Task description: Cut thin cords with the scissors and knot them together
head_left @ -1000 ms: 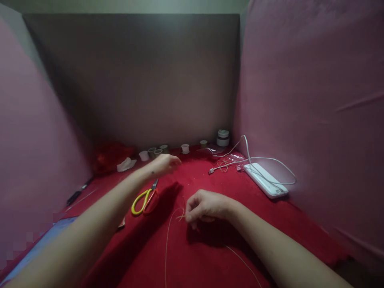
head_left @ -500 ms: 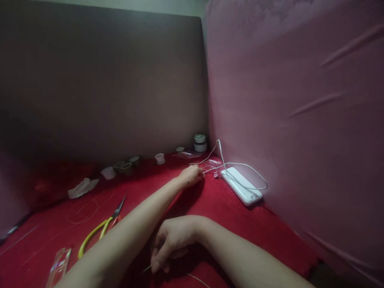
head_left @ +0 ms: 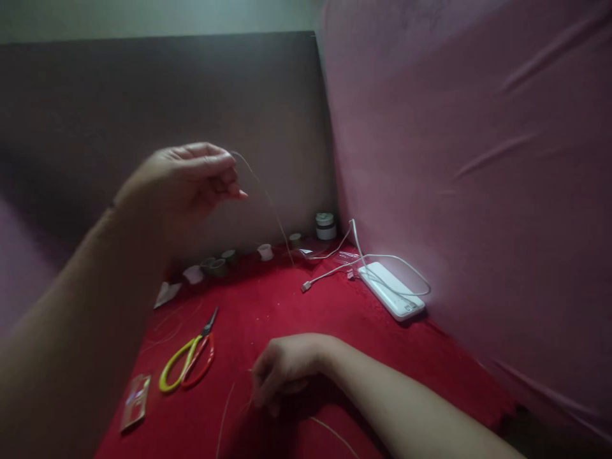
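My left hand (head_left: 196, 169) is raised in front of the dark panel, thumb and fingers pinched together. From its fingertips a thin pale thread (head_left: 271, 201) curves down toward the red cloth (head_left: 287, 306). Low in the middle, my right hand (head_left: 282, 373) is closed just above the cloth, its fingertips pinched on a strand of thin thread (head_left: 333, 435) that trails off behind it. Another length of thread (head_left: 222, 421) lies left of this hand. Whether these strands are one piece, I cannot tell.
Scissors (head_left: 191, 357) with yellow and red handles lie left of my right hand, beside a clear plastic packet (head_left: 136, 403). At the right sit a white power bank (head_left: 389, 290) and its cable (head_left: 329, 274). Small spools (head_left: 217, 266) and a lidded jar (head_left: 326, 226) line the back panel.
My left hand has moved from beside the white cable's end up and to the left, a thread now hanging from it. The cable's plug is uncovered. My right hand stays nearly in place.
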{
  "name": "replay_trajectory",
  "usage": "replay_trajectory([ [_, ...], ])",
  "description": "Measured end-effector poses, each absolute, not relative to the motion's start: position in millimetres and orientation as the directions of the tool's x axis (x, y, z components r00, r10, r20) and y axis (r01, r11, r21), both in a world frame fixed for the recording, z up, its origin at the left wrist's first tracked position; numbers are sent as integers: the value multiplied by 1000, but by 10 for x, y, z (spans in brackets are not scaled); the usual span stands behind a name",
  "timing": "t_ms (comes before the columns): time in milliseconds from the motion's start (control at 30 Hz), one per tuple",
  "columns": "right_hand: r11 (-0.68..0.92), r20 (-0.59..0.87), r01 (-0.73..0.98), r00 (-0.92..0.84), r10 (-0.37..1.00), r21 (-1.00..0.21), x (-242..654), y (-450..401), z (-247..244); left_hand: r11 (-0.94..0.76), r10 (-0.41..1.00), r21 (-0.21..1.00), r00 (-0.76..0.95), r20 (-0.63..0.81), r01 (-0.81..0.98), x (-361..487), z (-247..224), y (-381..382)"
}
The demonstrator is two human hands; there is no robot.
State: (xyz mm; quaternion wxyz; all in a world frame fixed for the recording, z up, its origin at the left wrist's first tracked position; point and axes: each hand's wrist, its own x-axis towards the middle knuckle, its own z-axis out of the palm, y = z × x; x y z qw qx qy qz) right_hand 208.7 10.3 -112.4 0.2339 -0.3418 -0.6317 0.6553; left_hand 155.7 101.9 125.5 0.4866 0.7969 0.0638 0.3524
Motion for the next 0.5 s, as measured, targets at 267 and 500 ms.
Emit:
replay_trajectory([
  [267,-70,-54,-15,-497,866,-997,2096,-43,-941,-561,530,808,673,516,-178,555,1911,708],
  [500,74,93,-130,-149,984,-989,2081,-183,-568,-730,546,669,469,695,-142,-197,2156,269],
])
